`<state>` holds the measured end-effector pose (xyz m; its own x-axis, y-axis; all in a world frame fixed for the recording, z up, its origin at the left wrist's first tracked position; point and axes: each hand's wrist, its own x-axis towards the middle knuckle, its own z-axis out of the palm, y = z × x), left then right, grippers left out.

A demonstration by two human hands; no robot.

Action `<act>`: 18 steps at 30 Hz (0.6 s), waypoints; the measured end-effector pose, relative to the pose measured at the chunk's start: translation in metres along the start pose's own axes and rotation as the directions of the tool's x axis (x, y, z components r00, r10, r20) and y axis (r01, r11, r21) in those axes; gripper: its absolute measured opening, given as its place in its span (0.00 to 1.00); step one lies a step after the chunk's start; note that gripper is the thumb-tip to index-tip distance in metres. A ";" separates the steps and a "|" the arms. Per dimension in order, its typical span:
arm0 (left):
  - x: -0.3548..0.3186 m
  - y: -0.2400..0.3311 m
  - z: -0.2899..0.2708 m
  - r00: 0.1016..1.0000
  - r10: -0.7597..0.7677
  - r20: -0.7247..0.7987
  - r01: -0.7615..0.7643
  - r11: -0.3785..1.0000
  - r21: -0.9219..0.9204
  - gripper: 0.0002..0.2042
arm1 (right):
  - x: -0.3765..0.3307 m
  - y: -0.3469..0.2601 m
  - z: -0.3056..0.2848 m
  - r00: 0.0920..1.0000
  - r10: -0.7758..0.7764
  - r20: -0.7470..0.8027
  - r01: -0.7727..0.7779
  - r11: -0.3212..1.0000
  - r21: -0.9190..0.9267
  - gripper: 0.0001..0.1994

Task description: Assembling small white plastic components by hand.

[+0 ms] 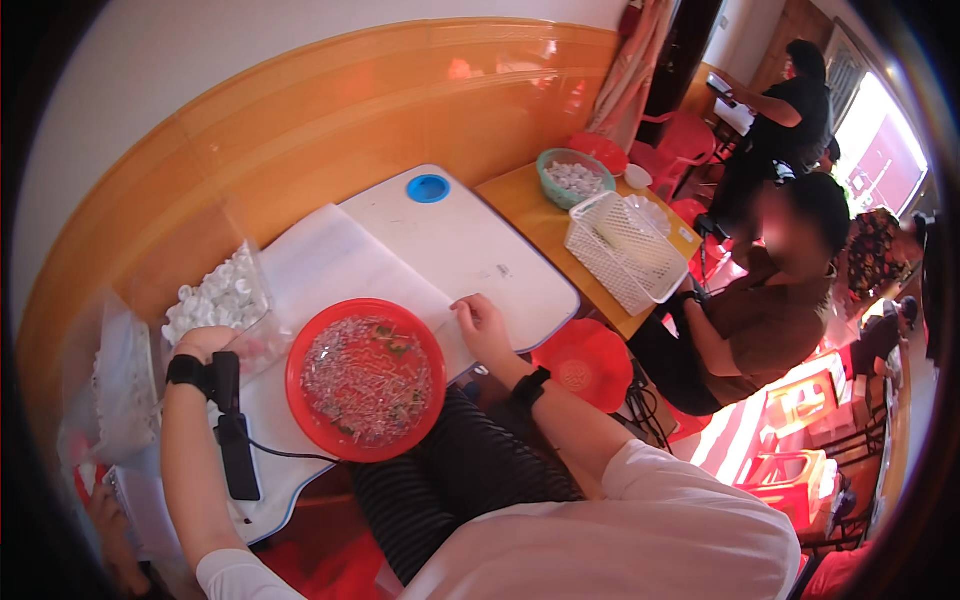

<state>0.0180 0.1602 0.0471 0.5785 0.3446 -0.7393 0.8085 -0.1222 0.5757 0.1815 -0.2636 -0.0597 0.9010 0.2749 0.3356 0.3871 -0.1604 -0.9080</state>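
My left hand is at the near edge of a pile of small white plastic caps, which lies in a clear plastic container. Its fingers are largely hidden from view. My right hand rests over the white table to the right of a red bowl, fingers loosely bent and apart, with nothing visible in them. Between the two hands, at the table's near edge, stands the red bowl. Many small clear and pinkish pieces, with a few greenish bits, fill it.
White sheet and blue round dish lie on the white table. A yellow table beyond carries a green bowl and white baskets. A red basin stands below. A seated person works at right; another hand is lower left.
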 end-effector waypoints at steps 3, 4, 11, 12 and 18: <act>0.002 0.002 0.002 0.994 0.076 0.077 -0.085 0.989 0.121 0.10 | 0.001 -0.002 0.000 1.000 -0.012 -0.005 0.012 1.000 0.005 0.08; 0.002 0.001 0.001 0.990 0.094 0.108 -0.110 0.981 0.158 0.10 | -0.001 -0.006 0.000 1.000 0.003 -0.003 -0.003 1.000 -0.004 0.07; -0.010 0.000 -0.001 0.966 0.103 0.235 -0.152 0.968 0.199 0.15 | -0.001 -0.007 0.002 0.997 0.060 0.048 -0.061 0.998 0.033 0.08; -0.017 0.015 0.013 0.966 0.091 0.244 -0.142 0.969 0.200 0.15 | 0.001 -0.001 -0.002 0.998 0.059 0.019 -0.060 0.998 0.023 0.08; -0.045 0.039 0.030 0.979 0.165 0.120 -0.203 0.854 0.480 0.16 | 0.003 0.003 -0.001 0.994 0.096 0.048 -0.099 0.993 0.057 0.08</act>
<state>0.0274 0.1124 0.0924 0.7127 0.2059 -0.6705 0.6248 -0.6208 0.4735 0.1858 -0.2642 -0.0612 0.9236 0.3036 0.2341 0.2842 -0.1321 -0.9496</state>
